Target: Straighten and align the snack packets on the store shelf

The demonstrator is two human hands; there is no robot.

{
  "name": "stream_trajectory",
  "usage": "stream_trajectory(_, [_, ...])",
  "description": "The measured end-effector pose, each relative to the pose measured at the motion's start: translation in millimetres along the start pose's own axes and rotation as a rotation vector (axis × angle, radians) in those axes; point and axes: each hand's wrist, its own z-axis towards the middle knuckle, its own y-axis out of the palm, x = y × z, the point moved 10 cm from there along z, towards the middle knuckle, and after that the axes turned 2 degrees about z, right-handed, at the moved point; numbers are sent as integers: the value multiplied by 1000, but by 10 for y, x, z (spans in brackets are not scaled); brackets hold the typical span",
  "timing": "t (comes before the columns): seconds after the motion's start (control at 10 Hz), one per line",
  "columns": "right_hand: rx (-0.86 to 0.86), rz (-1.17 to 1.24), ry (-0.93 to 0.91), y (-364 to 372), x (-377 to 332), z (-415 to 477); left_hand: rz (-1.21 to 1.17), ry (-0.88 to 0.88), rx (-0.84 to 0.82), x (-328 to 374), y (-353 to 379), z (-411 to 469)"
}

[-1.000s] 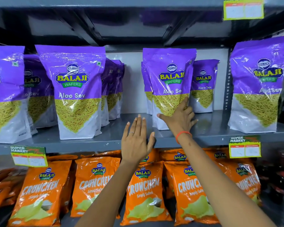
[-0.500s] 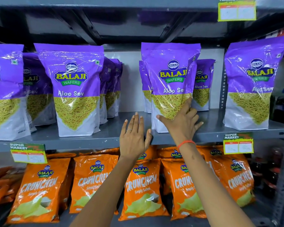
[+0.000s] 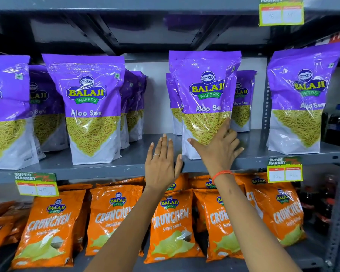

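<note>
Purple Aloo Sev packets stand on a grey metal shelf (image 3: 110, 169). My right hand (image 3: 218, 150) lies flat against the lower front of the middle purple packet (image 3: 204, 91), thumb to its left, fingers along its right edge. That packet stands upright and forward of two others behind it. My left hand (image 3: 162, 163) hovers with fingers straight over the bare shelf gap just left of that packet, holding nothing. Another front packet (image 3: 88, 107) stands to the left and one (image 3: 298, 99) to the far right.
Orange Crunchem packets (image 3: 171, 226) fill the lower shelf. Price tags (image 3: 35, 183) hang on the shelf edge. A perforated metal upright (image 3: 264, 107) divides the shelf on the right, with dark drink bottles (image 3: 338, 124) beyond it. An upper shelf sits close above the packet tops.
The middle purple packet has come forward and stands more upright under my right hand. My left hand has stayed in about the same spot over the shelf gap.
</note>
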Motion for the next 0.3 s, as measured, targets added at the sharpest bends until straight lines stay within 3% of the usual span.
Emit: stream_trajectory(0.3, [-24, 43, -35, -98, 34, -19, 6, 0, 84, 138, -180, 13])
